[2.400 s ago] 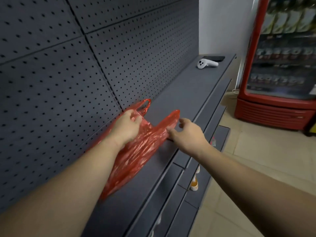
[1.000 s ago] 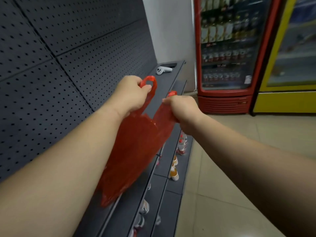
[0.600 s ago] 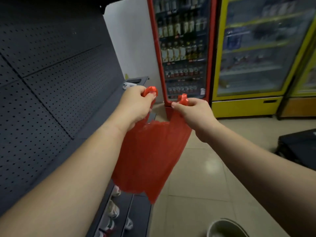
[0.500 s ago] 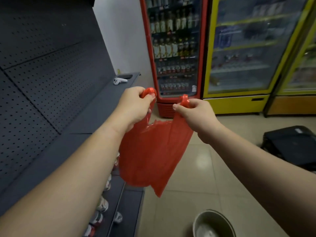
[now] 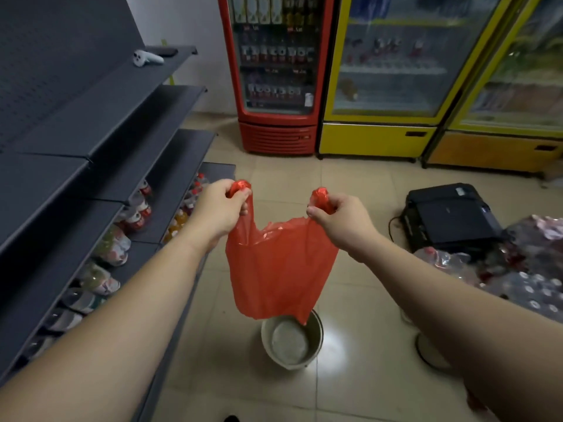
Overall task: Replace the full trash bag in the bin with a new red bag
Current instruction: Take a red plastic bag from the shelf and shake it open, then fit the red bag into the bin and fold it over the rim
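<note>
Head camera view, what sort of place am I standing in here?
Most likely a small shop: glass-door drink coolers, one red and one yellow, line the back wall, and dark retail shelving on the left holds bottled drinks.

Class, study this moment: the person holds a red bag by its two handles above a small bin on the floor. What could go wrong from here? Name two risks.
1. The red bag hangs with its mouth barely spread between the left hand and right hand, so it may go into the bin folded shut.
2. The bag's bottom corner hangs near the rim, so it might land outside the bin.
</note>
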A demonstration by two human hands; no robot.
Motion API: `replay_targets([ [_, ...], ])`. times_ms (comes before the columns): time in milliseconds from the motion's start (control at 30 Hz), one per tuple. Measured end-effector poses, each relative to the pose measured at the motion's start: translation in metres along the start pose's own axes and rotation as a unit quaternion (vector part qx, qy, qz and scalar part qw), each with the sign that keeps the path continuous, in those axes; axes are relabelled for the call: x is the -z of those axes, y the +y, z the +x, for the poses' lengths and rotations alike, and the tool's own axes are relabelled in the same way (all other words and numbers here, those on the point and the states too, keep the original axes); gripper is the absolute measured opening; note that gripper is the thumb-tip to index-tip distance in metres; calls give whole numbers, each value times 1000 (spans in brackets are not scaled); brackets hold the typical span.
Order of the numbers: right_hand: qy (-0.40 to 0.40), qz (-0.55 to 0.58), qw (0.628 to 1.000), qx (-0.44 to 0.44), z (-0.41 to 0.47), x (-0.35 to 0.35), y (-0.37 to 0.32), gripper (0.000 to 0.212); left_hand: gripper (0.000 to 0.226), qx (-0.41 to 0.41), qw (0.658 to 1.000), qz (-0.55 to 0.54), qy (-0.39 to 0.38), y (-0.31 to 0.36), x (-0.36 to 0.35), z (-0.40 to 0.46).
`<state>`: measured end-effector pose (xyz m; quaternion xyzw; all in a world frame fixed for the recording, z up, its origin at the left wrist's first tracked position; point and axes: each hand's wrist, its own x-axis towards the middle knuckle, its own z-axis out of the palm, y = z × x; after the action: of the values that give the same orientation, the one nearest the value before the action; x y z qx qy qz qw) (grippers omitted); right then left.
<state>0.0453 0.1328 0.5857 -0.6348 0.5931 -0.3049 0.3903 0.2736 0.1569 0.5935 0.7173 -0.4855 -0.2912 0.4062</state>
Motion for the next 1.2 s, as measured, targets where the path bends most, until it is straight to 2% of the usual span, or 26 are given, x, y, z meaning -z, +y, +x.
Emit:
replay_targets([
  [367,33,-17,997,-62,-36,-29,126,8,19,58,993,-62,-88,-127,-88,-50],
  [500,52,13,996,-76,-51,-59,171,3,20,61,992,-68,-91,-177,-109,-62],
  [600,63,39,995,-73,-61,-83,209,14,19,64,990,-80,-98,-220,-125,-68],
  [733,63,70,993,-66,-64,-120,273,18,20,55,990,-86,-97,-290,-155,-70],
  [1067,51,82,995,-41,-54,-201,423,9,21,37,991,-86,-94,-451,-236,-69],
  [1200,53,88,995,-17,-47,-227,473,16,21,18,992,-97,-84,-497,-262,-59],
])
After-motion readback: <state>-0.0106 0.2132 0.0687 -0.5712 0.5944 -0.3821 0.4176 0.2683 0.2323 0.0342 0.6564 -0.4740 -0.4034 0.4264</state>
